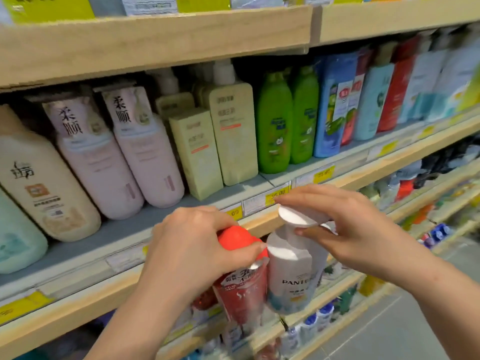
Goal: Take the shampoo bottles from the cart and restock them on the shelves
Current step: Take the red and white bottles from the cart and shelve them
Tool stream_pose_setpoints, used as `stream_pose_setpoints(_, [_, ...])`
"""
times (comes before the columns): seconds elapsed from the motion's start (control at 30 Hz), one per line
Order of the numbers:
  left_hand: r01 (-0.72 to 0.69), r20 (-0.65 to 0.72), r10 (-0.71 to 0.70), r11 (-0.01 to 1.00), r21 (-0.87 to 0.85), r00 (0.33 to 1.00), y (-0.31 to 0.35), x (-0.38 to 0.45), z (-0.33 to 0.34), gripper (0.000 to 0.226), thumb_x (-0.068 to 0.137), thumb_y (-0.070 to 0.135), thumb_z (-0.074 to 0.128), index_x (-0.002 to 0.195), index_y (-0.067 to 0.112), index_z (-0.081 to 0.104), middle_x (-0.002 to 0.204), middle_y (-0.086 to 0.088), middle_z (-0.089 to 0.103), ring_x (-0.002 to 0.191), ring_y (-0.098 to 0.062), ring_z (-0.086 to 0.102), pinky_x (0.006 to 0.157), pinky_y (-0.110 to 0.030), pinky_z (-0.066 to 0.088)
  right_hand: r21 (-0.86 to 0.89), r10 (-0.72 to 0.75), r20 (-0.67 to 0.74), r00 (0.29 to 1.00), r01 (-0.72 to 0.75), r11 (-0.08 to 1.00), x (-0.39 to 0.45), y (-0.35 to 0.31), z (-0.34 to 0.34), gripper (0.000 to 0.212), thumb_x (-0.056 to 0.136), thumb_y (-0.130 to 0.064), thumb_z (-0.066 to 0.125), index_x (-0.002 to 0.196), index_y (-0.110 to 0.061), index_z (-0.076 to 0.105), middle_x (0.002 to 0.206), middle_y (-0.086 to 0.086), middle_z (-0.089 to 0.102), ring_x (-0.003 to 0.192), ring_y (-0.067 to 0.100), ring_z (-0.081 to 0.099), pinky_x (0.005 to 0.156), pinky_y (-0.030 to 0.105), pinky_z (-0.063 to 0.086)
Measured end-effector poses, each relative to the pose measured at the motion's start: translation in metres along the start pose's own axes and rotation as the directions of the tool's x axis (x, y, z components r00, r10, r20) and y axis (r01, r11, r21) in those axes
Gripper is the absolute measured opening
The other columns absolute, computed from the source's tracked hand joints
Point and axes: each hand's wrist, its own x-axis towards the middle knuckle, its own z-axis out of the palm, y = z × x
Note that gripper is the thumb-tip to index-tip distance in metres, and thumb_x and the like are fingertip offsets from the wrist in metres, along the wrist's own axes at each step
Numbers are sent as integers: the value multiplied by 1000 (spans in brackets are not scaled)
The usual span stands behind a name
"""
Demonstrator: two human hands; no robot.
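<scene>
the red shampoo bottle [240, 294] and the white pump bottle [292, 276] are hanging side by side, touching, in front of the shelf edge [262, 222] and below the stocked row. the left hand [192, 245] is gripping the red cap from above, fingers curled round it; the right hand [345, 224] is pinching the white pump head between thumb and fingers. both are probably full, so heavy for a top hold, with smooth, slippery plastic; the pump neck looks like the weaker point, so holding round the body seems safer. behind, pink bottles [145, 152], cream bottles [233, 133] and green bottles [275, 126] are standing on the shelf.
</scene>
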Motion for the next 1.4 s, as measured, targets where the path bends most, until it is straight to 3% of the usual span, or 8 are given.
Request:
stream_pose_setpoints(0.17, [-12, 19, 13, 1000, -27, 1000, 33, 32, 20, 53, 43, 74, 42, 91, 53, 48, 52, 11, 57, 58, -10, 56, 57, -40, 50, 56, -7, 68, 998, 4, 998, 4, 50, -30, 43, 83, -19, 62, 123, -31, 53, 109, -25, 47, 117, -3, 34, 85, -2, 28])
stream_pose_setpoints(0.33, [55, -61, -52, 998, 37, 997, 92, 62, 69, 54, 47, 70, 47, 56, 20, 67, 47, 5, 57, 54, -13, 51, 49, -42, 49, 184, -57, 111, 992, 36, 982, -2, 122, -75, 41, 69, -31, 54, 110, -36, 57, 99, -27, 56, 105, -1, 48, 83, 16, 41])
stream_pose_setpoints(0.5, [171, -148, -171, 985, -13, 974, 164, 89, 112, 54, 42, 72, 47, 65, 28, 69, 48, 21, 52, 68, -9, 54, 52, -28, 45, 205, -233, 172, 957, 197, 959, -7, 192, -127, 40, 72, -25, 56, 111, -26, 61, 101, -25, 54, 106, -1, 46, 82, 6, 34])
stream_pose_setpoints(0.67, [221, -130, -224, 975, -39, 966, 225, 117, 138, 59, 40, 74, 44, 60, 25, 70, 51, 22, 52, 78, 3, 54, 53, -18, 37, 136, -283, 236, 930, 257, 957, -14, 246, -178, 36, 81, -15, 65, 116, -24, 59, 118, -11, 62, 107, 5, 48, 86, 16, 33])
stream_pose_setpoints(0.77, [182, -114, -178, 983, 27, 977, 250, 133, 146, 64, 43, 76, 39, 66, 26, 70, 55, 13, 53, 58, -4, 53, 55, -28, 42, 112, -297, 209, 932, 279, 954, -17, 267, -195, 36, 81, -14, 65, 116, -21, 59, 116, -10, 61, 108, 4, 46, 84, 12, 32])
stream_pose_setpoints(0.9, [65, -89, -58, 994, 87, 994, 277, 151, 153, 68, 49, 74, 35, 79, 22, 66, 75, 3, 60, 73, -17, 56, 67, -43, 48, 98, -266, 125, 956, 255, 962, -24, 289, -218, 35, 81, -14, 64, 115, -18, 60, 104, -18, 52, 110, 1, 40, 82, 10, 33])
stream_pose_setpoints(1.2, [-157, -177, 178, 979, 128, 968, 337, 198, 145, 63, 54, 69, 43, 78, 17, 69, 70, -1, 62, 67, -24, 57, 60, -44, 50, 33, -330, -102, 938, 335, 942, -29, 333, -285, 42, 77, -36, 48, 115, -20, 55, 104, -17, 51, 100, -1, 48, 82, 3, 34])
stream_pose_setpoints(1.4, [-235, -339, 283, 956, 176, 897, 384, 241, 146, 56, 59, 60, 51, 76, 11, 72, 67, 0, 62, 66, -12, 51, 58, -28, 39, -60, -482, -210, 851, 480, 875, -14, 372, -343, 33, 80, -21, 52, 114, -23, 52, 104, -16, 51, 98, -12, 45, 83, -3, 31])
